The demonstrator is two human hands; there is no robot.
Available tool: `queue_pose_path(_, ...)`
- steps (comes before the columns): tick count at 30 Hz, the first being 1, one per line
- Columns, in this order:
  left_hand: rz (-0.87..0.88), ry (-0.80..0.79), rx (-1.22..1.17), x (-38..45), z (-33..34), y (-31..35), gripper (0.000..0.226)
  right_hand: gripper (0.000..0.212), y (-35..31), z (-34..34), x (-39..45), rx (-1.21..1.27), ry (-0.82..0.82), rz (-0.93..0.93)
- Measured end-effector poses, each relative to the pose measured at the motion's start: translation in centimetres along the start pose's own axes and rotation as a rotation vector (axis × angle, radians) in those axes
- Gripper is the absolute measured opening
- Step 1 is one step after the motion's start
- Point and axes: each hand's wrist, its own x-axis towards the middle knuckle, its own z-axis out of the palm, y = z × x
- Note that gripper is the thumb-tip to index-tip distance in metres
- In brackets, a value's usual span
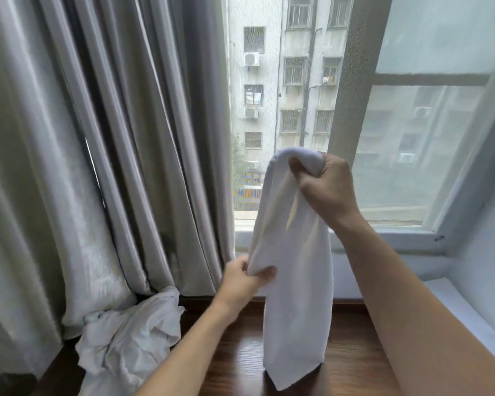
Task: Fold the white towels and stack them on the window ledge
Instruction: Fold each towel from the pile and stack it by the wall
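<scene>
**One Camera, Worn on the Head**

Just one view here. Sits up high on the person's head. Looks forward and a bit down, straight at the window [297,110] and the gray curtain [97,138] on the left. Very close to the hands: both arms reach in from the bottom edge and fill much of the lower half. Right hand [323,184] up near the middle, left hand [240,278] lower down. Wide lens, so straight lines bend near the edges. Dark wooden ledge [355,352] close below at the bottom. Far away through the glass, a tall building [269,81]. No second view to share anything with.
</scene>
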Motion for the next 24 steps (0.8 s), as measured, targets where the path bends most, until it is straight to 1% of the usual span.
queue_pose_path(1, 0.018, 0.037, 0.036, 0.5, -1.2, 0.7, 0.039, 0.018, 0.2, -0.7, 0.4, -0.001, -0.021, -0.009)
queue_pose_path(2, 0.043, 0.074, 0.07, 1.0, -2.4, 1.7, 0.038, 0.02, 0.4, -1.5, 0.8, 0.036, -0.043, -0.026)
queue_pose_path(4, 0.1, 0.133, 0.094, 2.2, -4.7, 4.5, 0.027, 0.028, 1.0, -2.9, 1.3, 0.168, -0.063, -0.013)
queue_pose_path(6, 0.161, 0.18, 0.088, 3.3, -6.7, 7.8, 0.015, 0.025, 1.7, -4.1, 1.8, 0.227, -0.036, 0.062)
queue_pose_path(8, 0.193, 0.208, 0.07, 4.2, -8.2, 11.0, 0.021, 0.02, 2.3, -5.0, 2.3, 0.251, -0.005, 0.123)
queue_pose_path(10, 0.181, 0.15, 0.05, 4.6, -9.0, 13.6, 0.03, 0.017, 2.7, -5.7, 2.6, 0.289, -0.032, 0.135)
queue_pose_path(11, 0.172, 0.112, 0.049, 4.7, -9.2, 14.7, 0.032, 0.018, 2.8, -5.9, 2.7, 0.303, -0.055, 0.125)
queue_pose_path(12, 0.169, 0.085, 0.076, 4.9, -9.4, 15.6, 0.029, 0.022, 2.9, -6.1, 2.8, 0.308, -0.066, 0.113)
queue_pose_path(13, 0.173, 0.068, 0.131, 5.1, -9.7, 16.5, 0.022, 0.024, 3.0, -6.3, 2.9, 0.308, -0.063, 0.108)
queue_pose_path(16, 0.177, 0.001, 0.253, 5.5, -10.7, 19.0, 0.008, 0.017, 3.4, -7.2, 3.5, 0.364, -0.039, 0.17)
queue_pose_path(17, 0.175, -0.025, 0.252, 5.6, -11.0, 19.8, 0.01, 0.015, 3.5, -7.7, 3.9, 0.38, -0.046, 0.192)
queue_pose_path(19, 0.167, -0.059, 0.208, 6.1, -11.6, 21.1, 0.023, 0.014, 3.9, -8.8, 4.7, 0.377, -0.091, 0.216)
queue_pose_path(20, 0.161, -0.065, 0.186, 6.6, -11.7, 21.6, 0.024, 0.016, 4.1, -9.3, 5.1, 0.36, -0.127, 0.227)
queue_pose_path(22, 0.164, -0.04, 0.181, 7.6, -11.5, 22.1, 0.014, 0.032, 4.5, -9.9, 6.1, 0.263, -0.185, 0.241)
queue_pose_path(23, 0.167, -0.004, 0.186, 8.1, -11.3, 22.3, 0.008, 0.035, 4.7, -9.9, 6.6, 0.201, -0.19, 0.251)
queue_pose_path(24, 0.178, 0.035, 0.187, 8.7, -11.0, 22.5, 0.006, 0.034, 4.7, -9.8, 7.2, 0.159, -0.182, 0.265)
